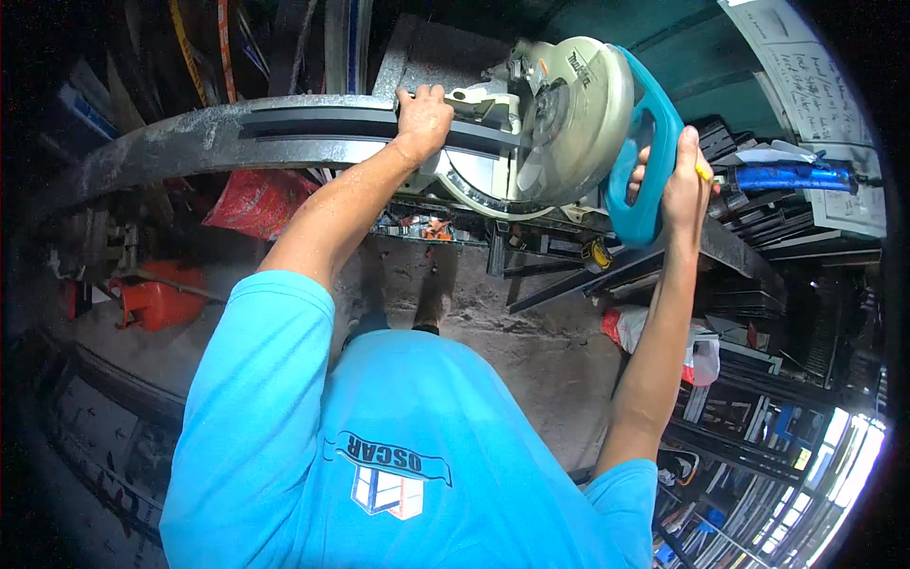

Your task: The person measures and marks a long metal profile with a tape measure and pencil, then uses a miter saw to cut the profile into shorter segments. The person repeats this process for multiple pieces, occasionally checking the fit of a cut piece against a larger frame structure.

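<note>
In front of me stands a miter saw with a cream blade guard (pixel 592 119) and a teal D-shaped handle (pixel 654 152). My right hand (pixel 681 180) is closed around that handle. A small yellow piece (pixel 703 173) sticks out by its fingers; what it belongs to is hidden. A long dark bar (pixel 322 121) lies along the saw's fence, its right end reaching under the guard. My left hand (pixel 424 121) presses on the bar left of the blade, fingers curled over it and the fence. The blade's cutting edge is mostly hidden by the guard.
A long grey metal support (pixel 171 152) runs left from the saw. Below it are a red bag (pixel 256 204) and an orange-red container (pixel 161 299). A blue cylindrical object (pixel 794 178) lies at the right. Metal lengths fill a rack (pixel 749 484) at lower right.
</note>
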{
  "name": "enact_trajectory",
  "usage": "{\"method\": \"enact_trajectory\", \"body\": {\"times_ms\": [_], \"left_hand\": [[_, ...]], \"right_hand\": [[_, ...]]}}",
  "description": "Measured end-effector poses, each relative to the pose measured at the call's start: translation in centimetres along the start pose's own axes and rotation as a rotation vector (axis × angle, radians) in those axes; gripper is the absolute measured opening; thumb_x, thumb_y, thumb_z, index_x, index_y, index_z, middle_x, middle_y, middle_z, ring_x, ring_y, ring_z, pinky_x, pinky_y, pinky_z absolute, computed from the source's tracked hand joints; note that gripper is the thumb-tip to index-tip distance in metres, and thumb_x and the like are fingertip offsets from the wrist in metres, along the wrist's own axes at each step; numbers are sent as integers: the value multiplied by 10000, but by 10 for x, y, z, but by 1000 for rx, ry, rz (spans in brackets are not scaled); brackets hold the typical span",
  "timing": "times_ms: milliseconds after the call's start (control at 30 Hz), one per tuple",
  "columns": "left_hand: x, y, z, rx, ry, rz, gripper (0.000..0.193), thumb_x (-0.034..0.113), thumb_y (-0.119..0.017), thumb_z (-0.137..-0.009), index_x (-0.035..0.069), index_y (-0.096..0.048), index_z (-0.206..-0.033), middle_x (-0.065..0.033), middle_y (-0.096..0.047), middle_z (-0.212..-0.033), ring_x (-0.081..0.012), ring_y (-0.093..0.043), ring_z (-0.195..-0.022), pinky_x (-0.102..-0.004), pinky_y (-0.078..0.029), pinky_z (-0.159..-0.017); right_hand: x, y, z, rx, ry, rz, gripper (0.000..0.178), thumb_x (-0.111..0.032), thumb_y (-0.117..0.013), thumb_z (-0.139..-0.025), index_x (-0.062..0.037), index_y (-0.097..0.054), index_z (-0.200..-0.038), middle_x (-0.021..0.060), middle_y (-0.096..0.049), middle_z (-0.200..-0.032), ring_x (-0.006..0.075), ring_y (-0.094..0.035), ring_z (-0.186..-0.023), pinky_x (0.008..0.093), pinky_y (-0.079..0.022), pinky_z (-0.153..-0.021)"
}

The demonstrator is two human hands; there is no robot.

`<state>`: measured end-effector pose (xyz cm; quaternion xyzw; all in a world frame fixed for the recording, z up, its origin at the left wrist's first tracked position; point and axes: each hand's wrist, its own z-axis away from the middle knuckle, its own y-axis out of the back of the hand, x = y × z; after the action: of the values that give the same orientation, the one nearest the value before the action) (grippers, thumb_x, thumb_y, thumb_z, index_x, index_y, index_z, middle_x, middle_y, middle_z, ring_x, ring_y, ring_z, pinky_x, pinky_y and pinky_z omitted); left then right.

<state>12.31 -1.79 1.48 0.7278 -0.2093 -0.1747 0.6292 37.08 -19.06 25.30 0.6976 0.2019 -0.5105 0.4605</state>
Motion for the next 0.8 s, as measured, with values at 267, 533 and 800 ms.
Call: {"method": "enact_trajectory", "body": {"times_ms": [267,533,800], "left_hand": [[-34,11,29,25,-68,193,357,179,-890,-649,111,-794,-986,-143,-514,-1417,-363,-431,-1383,-684,-330,-1133],[-105,81,93,-7,-140,406,377,180,-856,-727,88,-760,-1079,-137,-703,-1219,-351,-687,-1091,-444,-548,-907],[-116,129,129,-71,-70,600,344,189,-865,-740,59,-739,-1033,-173,-735,-893,-329,-721,-834,-426,-525,-738]], "right_hand": [[-67,9,-48,-26,-117,25,713,-633,-453,-1032,46,-649,-938,161,-682,-780,233,-685,-583,384,-602,-527],[-51,12,-58,2,174,224,731,-703,-544,-972,17,-643,-888,157,-682,-772,233,-709,-628,364,-578,-554],[-73,-5,-15,368,1212,604,309,-193,-728,-914,-77,-674,-1195,219,-714,-1002,380,-685,-986,452,-573,-847]]}}
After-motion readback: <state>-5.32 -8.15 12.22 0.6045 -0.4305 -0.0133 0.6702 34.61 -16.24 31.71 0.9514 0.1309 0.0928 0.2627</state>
